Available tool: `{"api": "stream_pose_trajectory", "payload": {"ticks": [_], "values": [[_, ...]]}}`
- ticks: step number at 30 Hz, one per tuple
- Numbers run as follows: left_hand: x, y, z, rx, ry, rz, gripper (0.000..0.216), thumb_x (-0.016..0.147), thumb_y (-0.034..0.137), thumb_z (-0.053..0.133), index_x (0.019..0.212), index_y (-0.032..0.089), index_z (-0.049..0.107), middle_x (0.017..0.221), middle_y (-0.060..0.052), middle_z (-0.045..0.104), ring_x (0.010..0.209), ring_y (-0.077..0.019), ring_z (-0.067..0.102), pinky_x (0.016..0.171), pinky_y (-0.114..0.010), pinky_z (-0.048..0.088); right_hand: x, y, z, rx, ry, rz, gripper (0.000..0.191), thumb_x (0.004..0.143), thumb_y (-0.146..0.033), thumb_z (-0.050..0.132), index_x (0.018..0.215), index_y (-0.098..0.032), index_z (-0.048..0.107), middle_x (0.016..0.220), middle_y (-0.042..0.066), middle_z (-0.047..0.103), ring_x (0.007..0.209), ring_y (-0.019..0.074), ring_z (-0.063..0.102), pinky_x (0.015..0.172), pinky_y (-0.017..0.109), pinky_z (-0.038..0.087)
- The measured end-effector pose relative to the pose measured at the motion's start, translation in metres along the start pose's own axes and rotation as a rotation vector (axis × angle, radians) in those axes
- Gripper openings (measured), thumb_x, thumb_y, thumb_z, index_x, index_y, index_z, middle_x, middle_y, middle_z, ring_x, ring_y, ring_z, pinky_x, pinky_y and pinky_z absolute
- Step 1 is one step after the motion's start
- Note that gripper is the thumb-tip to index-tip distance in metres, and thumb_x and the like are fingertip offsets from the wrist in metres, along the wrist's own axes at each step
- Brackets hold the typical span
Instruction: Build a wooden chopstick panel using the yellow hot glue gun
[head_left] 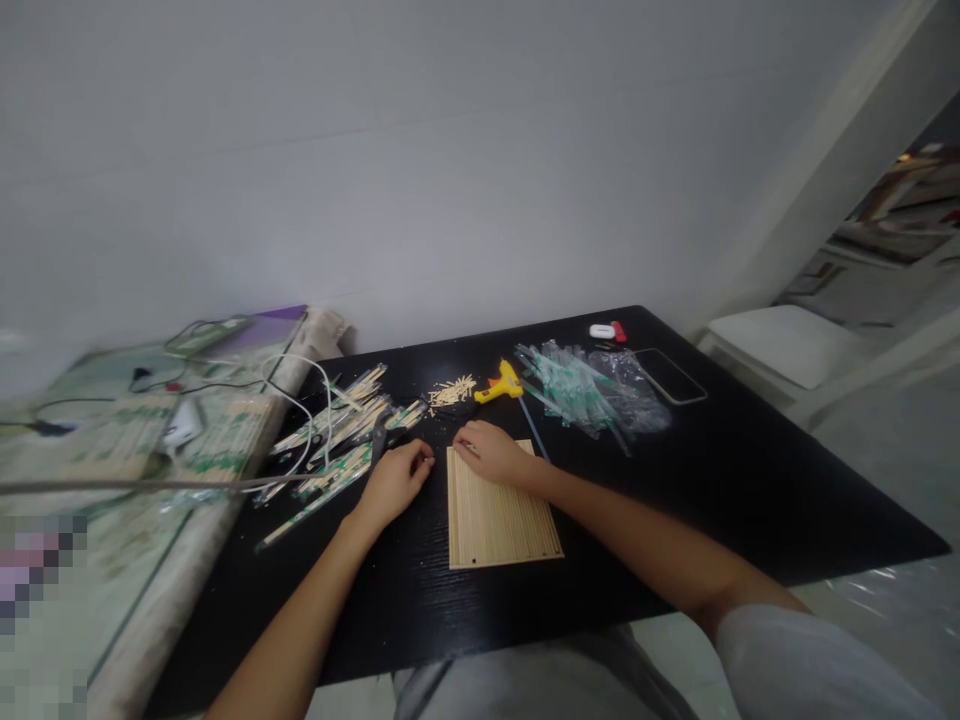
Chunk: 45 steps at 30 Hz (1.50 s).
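Note:
A flat panel of pale chopstick-like wooden sticks (pixel 501 520), laid side by side, lies on the black table in front of me. My right hand (pixel 493 456) rests over its top left part, fingers bent down and closed together near the edge; whatever is under the fingertips is hidden. To the left of the panel, my left hand (pixel 396 482) lies on the table, loosely curled, thumb and fingers slightly apart with nothing visible between them. Just beyond it is a dark hand tool, perhaps pliers (pixel 379 436). A yellow glue gun (pixel 501 382) lies behind the panel, a translucent stick (pixel 533 428) beside it.
Wrapped chopsticks (pixel 352 425) lie left, with a white cable across them. Short cut stick pieces (pixel 451 392) form a small pile at the back. Empty plastic wrappers (pixel 574 388), a phone-like outline (pixel 670 375) and a white case (pixel 601 331) lie right. A white stool (pixel 784 340) stands beyond.

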<state>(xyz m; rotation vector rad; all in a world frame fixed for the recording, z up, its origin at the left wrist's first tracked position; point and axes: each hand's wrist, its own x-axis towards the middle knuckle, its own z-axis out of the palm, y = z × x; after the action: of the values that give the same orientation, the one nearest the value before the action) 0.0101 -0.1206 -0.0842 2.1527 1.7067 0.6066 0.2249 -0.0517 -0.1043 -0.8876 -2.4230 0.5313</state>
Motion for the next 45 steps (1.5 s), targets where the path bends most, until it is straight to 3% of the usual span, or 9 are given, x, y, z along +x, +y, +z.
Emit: {"api": "stream_pose_trajectory", "payload": {"ticks": [12,18,22,26,31,34,39,43,45], "values": [[-0.001,0.004,-0.002,-0.022,0.036,-0.013,0.018,0.096,0.035,0.052,0.093,0.022,0.063,0.073,-0.001,0.067,0.069,-0.0204,0.064,0.068,-0.03,0.042,0.0,0.0,0.0,0.0,-0.009,0.003,0.016,0.101,-0.019,0.055,0.094,-0.014,0.069,0.091,0.008,0.067,0.09,0.0196,0.06,0.084,0.032,0.042],[-0.008,-0.001,-0.023,0.163,0.042,-0.111,0.037,0.091,0.027,0.046,0.054,0.024,0.046,0.051,0.0,0.053,0.052,-0.0188,0.052,0.059,-0.032,0.03,0.0,0.0,-0.001,0.007,-0.015,0.003,0.015,0.101,-0.018,0.055,0.095,-0.014,0.069,0.091,0.007,0.067,0.09,0.0197,0.06,0.083,0.032,0.042],[-0.012,0.0,-0.025,0.17,-0.045,-0.092,0.04,0.088,0.023,0.049,0.048,0.024,0.046,0.048,-0.001,0.054,0.049,-0.0186,0.052,0.056,-0.032,0.029,0.0,-0.002,-0.002,0.007,-0.007,0.004,0.016,0.101,-0.018,0.054,0.094,-0.014,0.068,0.091,0.008,0.067,0.09,0.0197,0.06,0.083,0.031,0.042],[-0.011,0.007,-0.017,0.136,-0.044,-0.007,0.029,0.091,0.025,0.05,0.063,0.023,0.059,0.063,-0.003,0.065,0.061,-0.0212,0.061,0.063,-0.032,0.041,0.0,-0.001,-0.002,0.004,-0.003,0.0,0.015,0.101,-0.018,0.055,0.093,-0.015,0.068,0.09,0.007,0.067,0.089,0.0199,0.06,0.083,0.032,0.042],[-0.006,0.005,-0.014,-0.032,0.166,0.159,0.017,0.091,0.019,0.047,0.095,0.021,0.063,0.096,-0.007,0.07,0.093,-0.0231,0.067,0.086,-0.035,0.051,0.0,-0.001,-0.001,-0.001,-0.009,-0.003,0.016,0.101,-0.018,0.055,0.093,-0.014,0.068,0.09,0.007,0.067,0.089,0.0202,0.06,0.083,0.032,0.042],[-0.005,-0.002,-0.013,-0.007,0.19,0.109,0.02,0.086,0.011,0.044,0.087,0.022,0.061,0.086,-0.005,0.067,0.084,-0.0225,0.066,0.08,-0.035,0.052,0.0,-0.001,-0.002,-0.002,-0.011,-0.001,0.016,0.101,-0.019,0.055,0.094,-0.014,0.069,0.091,0.008,0.067,0.089,0.02,0.06,0.083,0.032,0.042],[-0.006,-0.004,-0.005,0.036,0.038,0.12,0.027,0.081,0.005,0.043,0.073,0.023,0.061,0.076,-0.003,0.068,0.079,-0.022,0.067,0.08,-0.036,0.054,0.0,-0.001,-0.001,-0.003,-0.004,-0.002,0.016,0.101,-0.018,0.055,0.093,-0.014,0.069,0.088,0.006,0.066,0.088,0.0189,0.059,0.082,0.031,0.042],[-0.005,0.001,0.004,0.021,0.153,0.166,0.043,0.083,0.003,0.044,0.115,0.021,0.067,0.123,-0.009,0.07,0.118,-0.0247,0.064,0.107,-0.042,0.05,0.0,0.0,0.001,-0.005,0.003,-0.004,0.016,0.101,-0.018,0.056,0.093,-0.014,0.069,0.089,0.007,0.066,0.089,0.0193,0.059,0.083,0.031,0.042],[-0.005,0.001,0.006,0.01,0.193,0.167,0.046,0.086,0.004,0.044,0.126,0.02,0.062,0.13,-0.01,0.066,0.124,-0.025,0.061,0.111,-0.044,0.047,0.001,0.001,0.001,-0.007,0.003,-0.009,0.016,0.101,-0.018,0.056,0.094,-0.014,0.069,0.09,0.007,0.067,0.089,0.0197,0.06,0.083,0.032,0.042]]}}
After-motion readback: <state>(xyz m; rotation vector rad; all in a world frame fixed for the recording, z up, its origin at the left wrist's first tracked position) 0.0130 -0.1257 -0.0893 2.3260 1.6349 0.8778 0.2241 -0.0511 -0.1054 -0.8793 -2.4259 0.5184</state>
